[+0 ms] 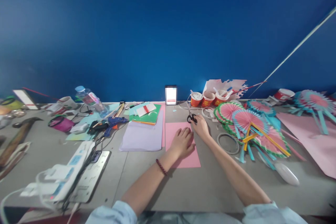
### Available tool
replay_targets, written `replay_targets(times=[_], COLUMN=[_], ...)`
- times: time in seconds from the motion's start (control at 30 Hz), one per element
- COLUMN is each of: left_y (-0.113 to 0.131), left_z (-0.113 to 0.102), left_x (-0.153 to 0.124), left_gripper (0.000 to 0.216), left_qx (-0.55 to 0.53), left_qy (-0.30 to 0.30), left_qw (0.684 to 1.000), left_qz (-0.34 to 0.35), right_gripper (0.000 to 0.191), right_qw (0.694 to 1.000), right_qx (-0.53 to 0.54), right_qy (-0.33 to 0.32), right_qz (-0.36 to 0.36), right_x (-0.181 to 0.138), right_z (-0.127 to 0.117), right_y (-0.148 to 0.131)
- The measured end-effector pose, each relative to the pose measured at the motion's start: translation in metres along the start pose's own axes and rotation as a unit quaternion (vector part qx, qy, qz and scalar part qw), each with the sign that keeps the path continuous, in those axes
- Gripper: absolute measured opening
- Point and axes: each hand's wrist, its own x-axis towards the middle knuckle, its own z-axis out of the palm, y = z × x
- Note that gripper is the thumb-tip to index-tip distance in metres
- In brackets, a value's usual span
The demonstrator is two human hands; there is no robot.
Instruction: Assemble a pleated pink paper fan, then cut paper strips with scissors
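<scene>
A pink sheet of paper [187,159] lies flat on the grey table in front of me. On it rests my left hand [182,141], palm down with the fingers stretched out, a beaded bracelet at the wrist. Just past the sheet's far right corner, my right hand [201,126] has its fingers on the black handles of a pair of scissors [191,117]. The blades point away toward the wall, and part of the handles is hidden under the fingers. A stack of lilac paper [141,136] lies left of the pink sheet, partly under green sheets [153,113].
Red paper cups [208,99] and a phone [171,95] stand by the blue wall. Folded paper fans [250,122] and a tape roll [228,143] lie right. Leftward are a glue gun [112,124], a bottle [90,98], a power strip [75,168] and a hammer [19,134].
</scene>
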Motion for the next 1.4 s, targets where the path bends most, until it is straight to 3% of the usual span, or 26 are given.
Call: replay_targets(times=[0.27,0.57,0.87,1.07,1.4], left_y=[0.000,0.000,0.000,-0.001,-0.001], left_z=[-0.001,0.000,0.000,0.002,0.001], left_x=[0.000,0.000,0.000,-0.001,-0.001], left_gripper=[0.047,0.048,0.049,0.054,0.049], left_qx=[-0.003,0.002,-0.002,0.006,0.010], left_qy=[-0.006,-0.007,-0.003,-0.006,0.014], left_qw=[1.000,1.000,1.000,1.000,1.000], left_qz=[-0.008,-0.008,-0.012,-0.007,-0.003], right_gripper=[0.021,0.022,0.020,0.022,0.023], right_qw=[0.999,0.998,0.994,0.995,0.999], right_qx=[-0.035,-0.065,-0.109,-0.096,-0.017], right_qy=[-0.015,-0.005,-0.013,-0.003,0.042], right_qz=[-0.007,-0.003,-0.007,-0.005,0.025], right_x=[-0.017,-0.002,-0.016,0.003,-0.007], right_z=[-0.010,-0.003,-0.008,-0.001,0.003], right_y=[-0.009,-0.011,-0.016,-0.015,-0.002])
